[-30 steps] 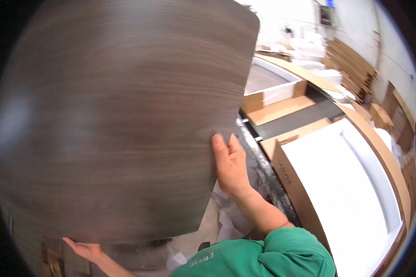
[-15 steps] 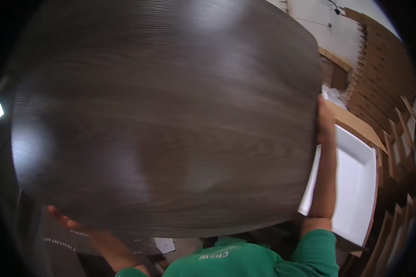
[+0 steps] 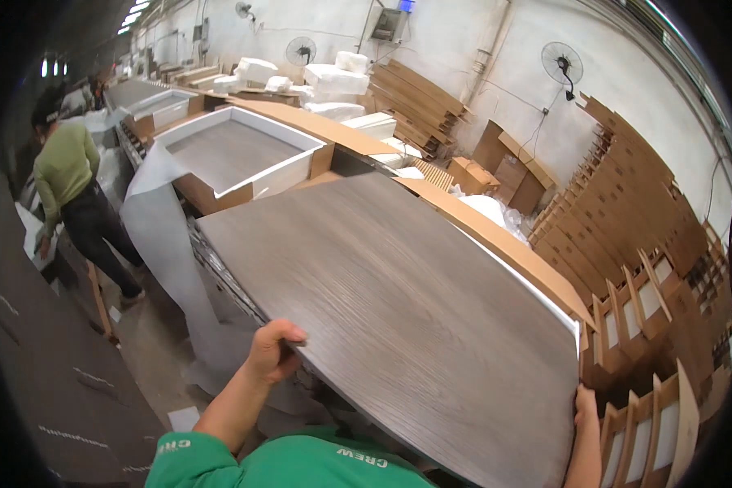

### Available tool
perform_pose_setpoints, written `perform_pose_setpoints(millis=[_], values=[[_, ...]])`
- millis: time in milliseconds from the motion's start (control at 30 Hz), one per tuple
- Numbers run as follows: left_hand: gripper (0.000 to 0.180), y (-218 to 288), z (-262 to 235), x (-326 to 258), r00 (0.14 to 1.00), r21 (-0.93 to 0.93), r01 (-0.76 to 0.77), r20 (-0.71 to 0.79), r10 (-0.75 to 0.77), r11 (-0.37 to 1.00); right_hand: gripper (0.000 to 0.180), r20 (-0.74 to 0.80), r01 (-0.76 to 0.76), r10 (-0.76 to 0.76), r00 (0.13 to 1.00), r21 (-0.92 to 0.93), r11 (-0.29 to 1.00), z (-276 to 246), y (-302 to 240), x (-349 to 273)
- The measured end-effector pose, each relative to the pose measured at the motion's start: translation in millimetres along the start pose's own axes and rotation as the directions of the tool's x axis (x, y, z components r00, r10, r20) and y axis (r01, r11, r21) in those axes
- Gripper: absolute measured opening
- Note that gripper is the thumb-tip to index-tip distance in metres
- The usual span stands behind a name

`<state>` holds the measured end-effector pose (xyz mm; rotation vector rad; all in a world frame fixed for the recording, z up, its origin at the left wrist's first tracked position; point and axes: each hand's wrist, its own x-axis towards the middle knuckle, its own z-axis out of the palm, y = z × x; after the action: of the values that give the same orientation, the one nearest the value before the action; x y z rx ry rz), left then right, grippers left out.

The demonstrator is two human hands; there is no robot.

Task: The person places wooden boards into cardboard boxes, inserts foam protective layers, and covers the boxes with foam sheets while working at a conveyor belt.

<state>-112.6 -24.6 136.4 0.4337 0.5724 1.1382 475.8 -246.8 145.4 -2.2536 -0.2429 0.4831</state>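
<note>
A large grey-brown wood-grain panel [image 3: 415,309] lies tilted in front of me, its face up. My left hand [image 3: 276,350] grips its near left edge, thumb on top and fingers curled beneath. At the right end, my right hand [image 3: 585,407] holds the short edge, its fingers partly hidden by the panel. Under and behind the panel, the white rim of a box shows along the far side, beside a cardboard flap [image 3: 512,248].
Farther left along the line, an open carton [image 3: 236,154] with white foam edging holds another grey panel. Grey wrapping sheet [image 3: 163,236] hangs beside it. A co-worker [image 3: 73,187] stands at the left. Cardboard stacks [image 3: 626,195] rise at the right; dark panels [image 3: 57,366] stand lower left.
The panel has come down from in front of my view to lie lower and flatter. Both hands have moved with it, the left one now on its near edge.
</note>
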Motion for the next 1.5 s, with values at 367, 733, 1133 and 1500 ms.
perform_pose_setpoints(millis=[367, 733, 1133, 1500], values=[[0.009, -120, 62, 77, 0.917, 0.078, 0.354, 0.165, -0.363, 0.932, 0.053, -0.166, -0.110, 0.066, 0.984, -0.273, 0.956, -81, 65, 157], [0.012, -196, 85, 107, 0.910, -0.121, 0.334, -0.216, -0.353, 0.935, 0.051, 0.000, 0.012, -0.012, 1.000, -0.016, 1.000, -16, 45, 271], [0.065, -200, 103, 103, 0.707, 0.015, 0.550, -0.541, -0.455, 0.835, 0.046, 0.160, -0.125, 0.140, 0.977, -0.099, 0.987, 40, 65, 273], [0.036, -167, 83, 68, 0.851, 0.458, 0.375, 0.175, -0.496, 0.806, 0.028, 0.699, 0.764, -0.378, 0.607, -0.382, 0.520, 188, 50, 205]])
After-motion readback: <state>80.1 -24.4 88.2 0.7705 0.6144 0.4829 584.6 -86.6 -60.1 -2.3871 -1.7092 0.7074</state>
